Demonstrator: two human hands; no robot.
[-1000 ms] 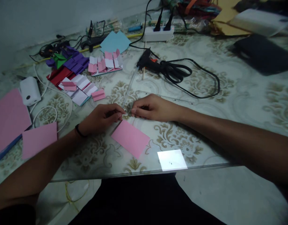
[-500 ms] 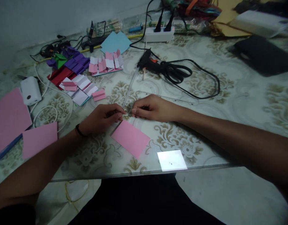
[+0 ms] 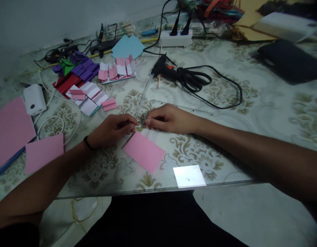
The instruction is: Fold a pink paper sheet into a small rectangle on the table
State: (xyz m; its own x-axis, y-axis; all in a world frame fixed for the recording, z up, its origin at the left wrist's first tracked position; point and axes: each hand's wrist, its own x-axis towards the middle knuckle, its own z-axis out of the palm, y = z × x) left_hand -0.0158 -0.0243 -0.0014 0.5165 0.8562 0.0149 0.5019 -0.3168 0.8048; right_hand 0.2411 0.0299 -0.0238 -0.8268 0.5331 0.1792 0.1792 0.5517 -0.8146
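Observation:
My left hand (image 3: 113, 129) rests near the middle of the table, its fingers bent and pressed together at the tips. Just to its right, my right hand (image 3: 168, 118) has thumb and fingers closed in a pinch. A small gap parts the fingertips; whatever either hand may hold is too small to make out. Below them lies a pink paper rectangle (image 3: 144, 152). A thin clear stick (image 3: 143, 96) runs from the black glue gun (image 3: 160, 67) down toward the fingertips. Folded pink and white paper pieces (image 3: 88, 96) lie beyond my left hand.
At left are larger pink sheets (image 3: 11, 132), a white device (image 3: 34, 99) and a white cable. Purple, red and green folded papers stand behind. A power strip (image 3: 175, 38), looped black cord (image 3: 196, 80) and dark flat case (image 3: 289, 61) lie farther back. The table's edge (image 3: 153, 192) is near me.

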